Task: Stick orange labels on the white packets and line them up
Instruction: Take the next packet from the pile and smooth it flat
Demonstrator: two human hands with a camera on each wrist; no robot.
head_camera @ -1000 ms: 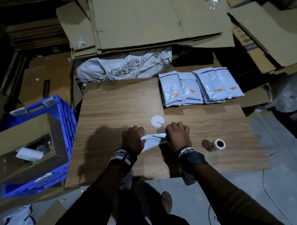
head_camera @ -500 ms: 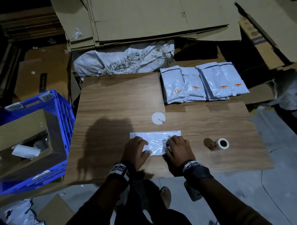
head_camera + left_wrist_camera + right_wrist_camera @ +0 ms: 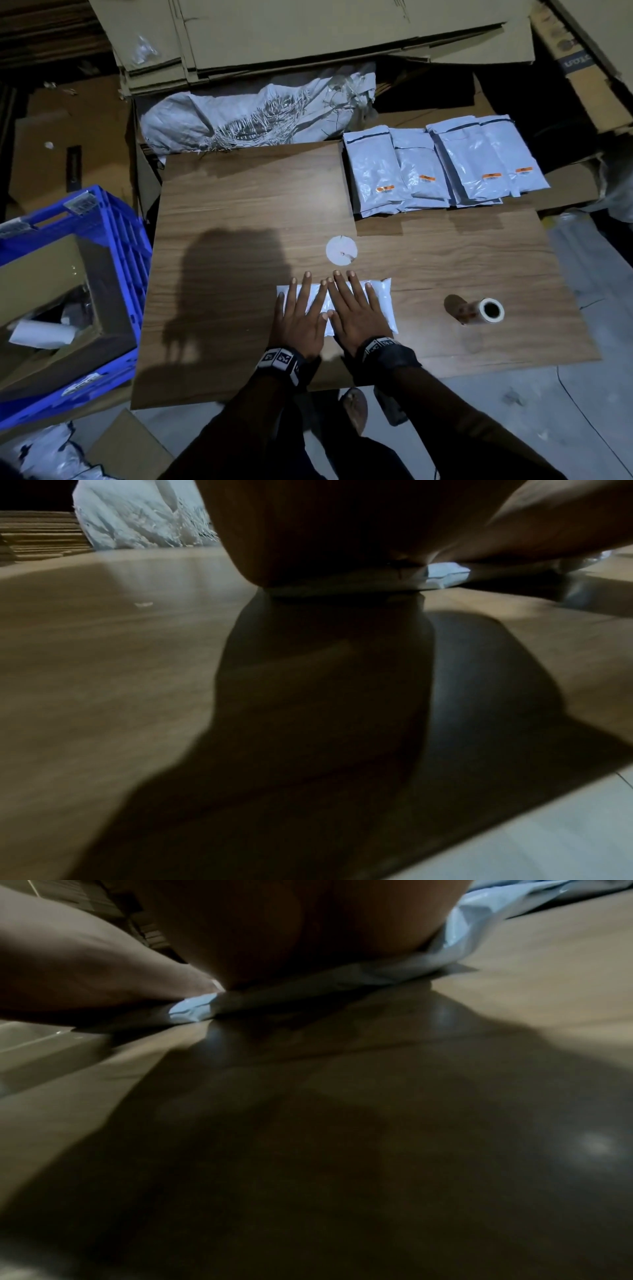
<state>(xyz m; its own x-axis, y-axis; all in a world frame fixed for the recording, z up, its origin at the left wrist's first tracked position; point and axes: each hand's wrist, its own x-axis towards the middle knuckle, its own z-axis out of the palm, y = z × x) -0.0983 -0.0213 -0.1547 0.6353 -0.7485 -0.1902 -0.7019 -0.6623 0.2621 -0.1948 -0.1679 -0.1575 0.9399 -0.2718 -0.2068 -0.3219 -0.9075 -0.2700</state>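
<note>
A white packet (image 3: 382, 301) lies flat and crosswise on the wooden board (image 3: 239, 205), near its front edge. My left hand (image 3: 301, 308) and right hand (image 3: 352, 305) press down on it side by side, palms flat and fingers straight. Both wrist views show only the heel of each palm on the packet's edge (image 3: 441, 574) (image 3: 195, 1008). Several white packets with orange labels (image 3: 442, 168) lie overlapping in a row at the board's far right. A label roll (image 3: 486, 310) lies on its side to the right of my hands.
A round white disc (image 3: 341, 251) sits on the board just beyond my fingertips. A blue crate (image 3: 116, 240) holding a cardboard box stands at the left. A woven white sack (image 3: 257, 109) and flattened cartons (image 3: 308, 37) lie behind the board. A foot (image 3: 356, 407) shows below the board's front edge.
The folded packet that both hands held has been spread out on the board. The curled fingers have straightened, and both palms now press the packet flat.
</note>
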